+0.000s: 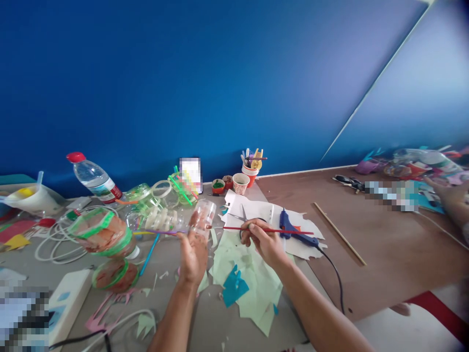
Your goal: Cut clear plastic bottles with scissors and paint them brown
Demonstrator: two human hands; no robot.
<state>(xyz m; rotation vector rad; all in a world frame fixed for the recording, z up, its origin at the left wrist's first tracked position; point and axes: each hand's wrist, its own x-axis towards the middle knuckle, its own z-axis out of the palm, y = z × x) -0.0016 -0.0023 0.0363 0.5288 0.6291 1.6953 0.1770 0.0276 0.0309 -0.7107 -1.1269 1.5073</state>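
My left hand (195,256) is wrapped round a clear plastic bottle piece (203,213) with brown paint smeared on its lower part. Pinched in my right hand (261,237) is a thin paintbrush (293,231) with a red handle, its tip against or close to the bottle piece. Brown paint marks my left fingers. Just beyond my right hand, scissors (244,213) lie on white paper. A blue glue gun (298,233) rests to their right, and torn pale green paper (252,283) is spread beneath my right hand.
Paint cups (241,182) stand near the wall. Leftward are a water bottle (93,178), a brown-painted cut bottle (104,232), loose cables and a white power strip (69,303). A wooden stick (339,233) lies on the brown table. Another person's hand (450,198) is at far right.
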